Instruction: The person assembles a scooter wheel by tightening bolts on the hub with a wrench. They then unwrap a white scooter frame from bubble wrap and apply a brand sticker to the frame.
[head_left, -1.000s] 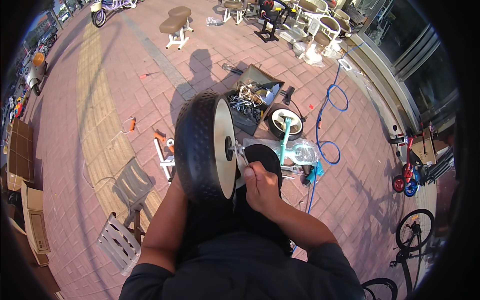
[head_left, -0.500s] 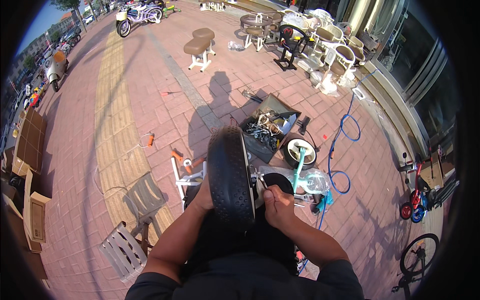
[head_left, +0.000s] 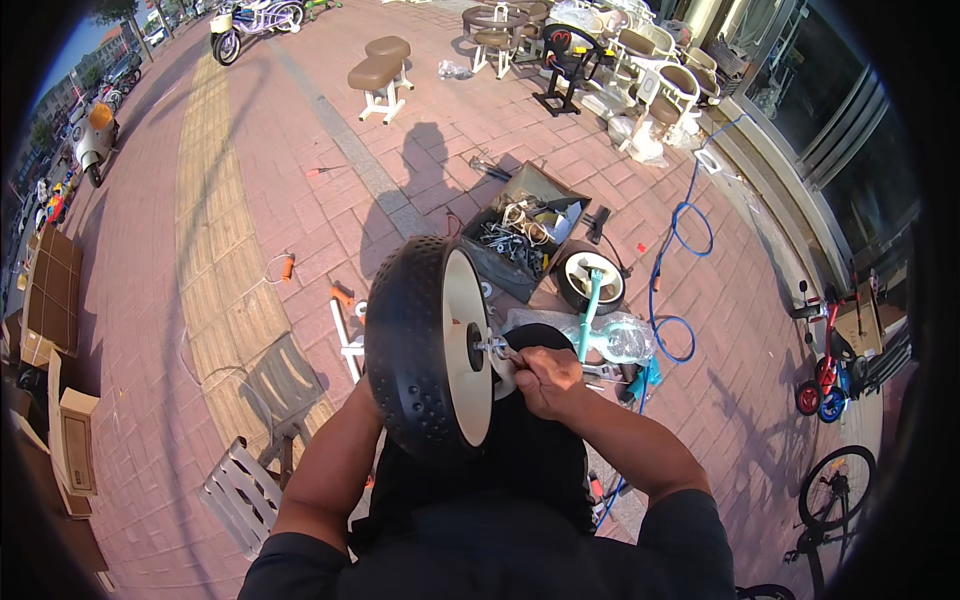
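A thick black wheel [head_left: 405, 345] with a knobbly tyre and a cream hub [head_left: 462, 400] is upright in front of my body. My left hand [head_left: 371, 396] supports it from the left side; its fingers are hidden behind the tyre. A silver axle [head_left: 491, 346] with metal hardware sticks out of the black hub centre. Beside that axle end my right hand [head_left: 552, 382] is closed, thumb pressed to the fingers. A small shiny metal piece shows at its fingertips, too small to name. Under that hand a pale part is partly visible.
Ahead lies an open toolbox [head_left: 520, 235] full of bolts and tools. Right of it are a second wheel [head_left: 590, 280] with a turquoise fork [head_left: 590, 325] and clear plastic wrap. A blue hose [head_left: 655, 290] runs along the paving. A slatted chair [head_left: 240, 495] is at left.
The wheel has turned and shifted left, so its cream hub side now faces more toward the right hand. My left hand has slipped further behind the tyre. The whole view has shifted slightly.
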